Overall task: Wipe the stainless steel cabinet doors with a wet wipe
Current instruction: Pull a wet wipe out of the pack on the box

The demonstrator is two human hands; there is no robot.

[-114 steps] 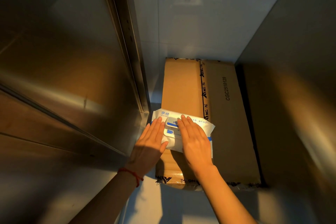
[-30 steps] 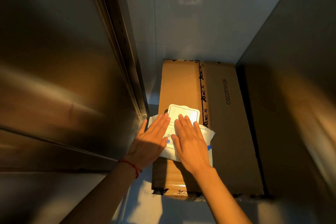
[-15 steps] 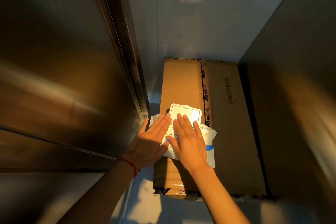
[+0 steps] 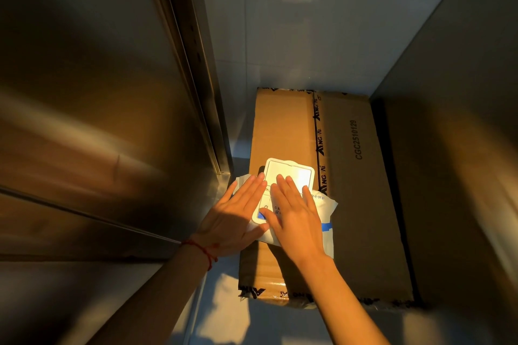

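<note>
A white pack of wet wipes lies on a cardboard box. Its white plastic lid stands flipped open toward the far side. My left hand lies flat on the pack's left part, fingers straight. My right hand lies flat on the pack's middle, fingers straight, thumb by the opening. No wipe is seen pulled out. The stainless steel cabinet door fills the left of the view.
A second steel surface stands on the right, close to the box. A pale tiled wall rises behind the box. The door's vertical edge strip runs down to the pack's left corner.
The pack's lid, closed 3.8 s ago, has been flipped open. Over the last second both hands stay flat on the pack with hardly any shift.
</note>
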